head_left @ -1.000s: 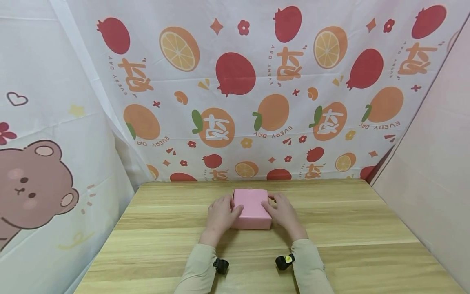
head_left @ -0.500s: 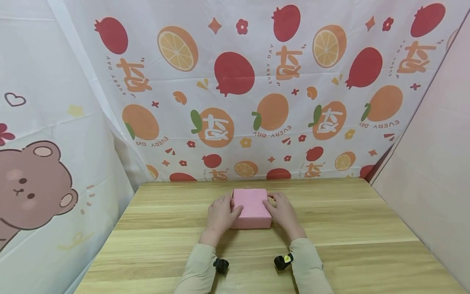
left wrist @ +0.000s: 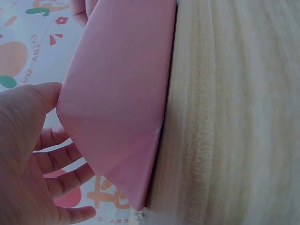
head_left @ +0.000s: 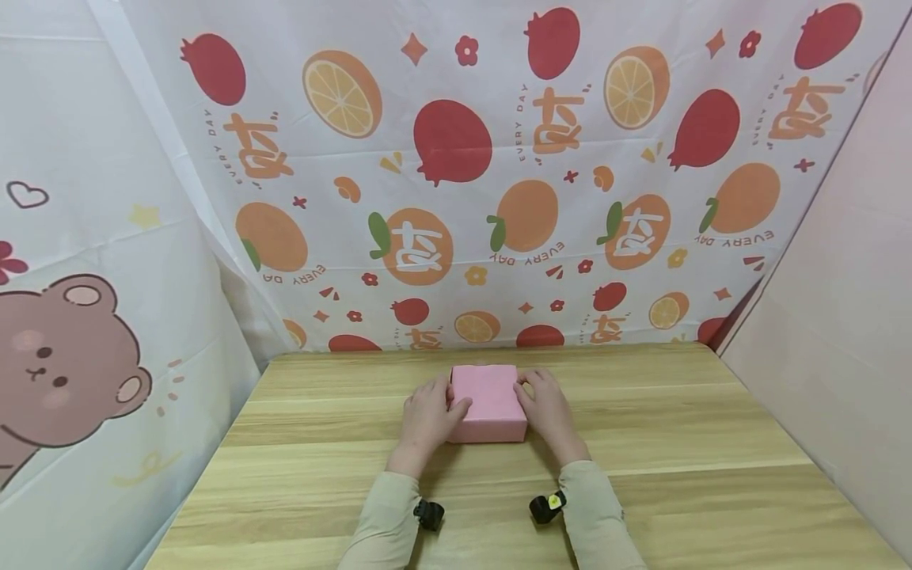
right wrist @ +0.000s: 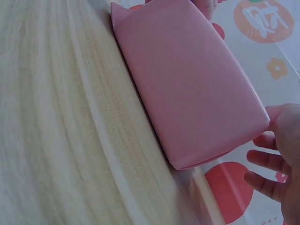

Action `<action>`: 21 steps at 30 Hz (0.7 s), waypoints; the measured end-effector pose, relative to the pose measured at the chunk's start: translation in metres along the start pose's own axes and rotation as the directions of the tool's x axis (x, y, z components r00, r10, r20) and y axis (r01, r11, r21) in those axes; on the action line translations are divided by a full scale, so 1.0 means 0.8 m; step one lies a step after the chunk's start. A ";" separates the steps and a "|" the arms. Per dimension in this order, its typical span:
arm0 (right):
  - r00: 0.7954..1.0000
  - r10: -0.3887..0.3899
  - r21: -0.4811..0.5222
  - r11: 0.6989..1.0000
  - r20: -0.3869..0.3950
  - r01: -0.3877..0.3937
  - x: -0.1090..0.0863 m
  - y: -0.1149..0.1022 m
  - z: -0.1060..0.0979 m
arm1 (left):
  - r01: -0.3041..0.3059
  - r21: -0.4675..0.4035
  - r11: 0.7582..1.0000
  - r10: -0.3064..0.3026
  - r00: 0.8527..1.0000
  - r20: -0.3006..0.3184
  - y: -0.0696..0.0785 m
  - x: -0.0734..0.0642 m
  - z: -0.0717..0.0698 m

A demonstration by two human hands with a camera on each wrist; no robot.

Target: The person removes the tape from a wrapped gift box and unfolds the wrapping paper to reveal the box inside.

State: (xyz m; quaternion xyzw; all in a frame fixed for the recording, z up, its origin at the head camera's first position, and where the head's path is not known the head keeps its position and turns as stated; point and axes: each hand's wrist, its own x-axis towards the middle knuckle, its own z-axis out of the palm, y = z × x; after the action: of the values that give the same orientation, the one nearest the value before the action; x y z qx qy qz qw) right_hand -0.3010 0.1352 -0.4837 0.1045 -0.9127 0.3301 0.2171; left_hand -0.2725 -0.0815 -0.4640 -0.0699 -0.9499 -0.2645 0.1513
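Note:
A pink box (head_left: pixel 488 396) that looks wrapped in paper sits on the wooden table in the head view. My left hand (head_left: pixel 427 413) holds its left end, thumb over the top and fingers down the side. In the left wrist view, a triangular fold of pink paper (left wrist: pixel 136 176) sticks out at that end, close to the left fingers (left wrist: pixel 63 161). My right hand (head_left: pixel 547 408) is at the right end, its thumb touching the top edge. The right wrist view shows the other right fingers (right wrist: pixel 265 185) spread beside the box, apart from it.
The wooden table (head_left: pixel 677 443) extends around the box. Behind it hangs a fruit-printed cloth (head_left: pixel 470 222), with a bear-printed cloth (head_left: pixel 171 317) on the left and a pale wall covering (head_left: pixel 841 317) on the right.
My right thumb has slid rightward from the box's top toward its right edge, and the right hand has shifted slightly. My left hand and the box look nearly the same.

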 end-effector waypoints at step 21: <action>0.997 0.070 -0.025 0.997 0.026 -0.069 0.000 0.002 -0.002 | -0.001 -0.005 1.000 0.001 1.000 -0.004 -0.001 0.000 0.001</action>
State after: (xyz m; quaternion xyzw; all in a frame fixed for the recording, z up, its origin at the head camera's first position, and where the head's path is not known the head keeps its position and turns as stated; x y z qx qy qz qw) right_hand -0.3012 0.1375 -0.4830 0.0745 -0.9224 0.3251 0.1947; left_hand -0.2728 -0.0823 -0.4649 -0.0702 -0.9488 -0.2670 0.1532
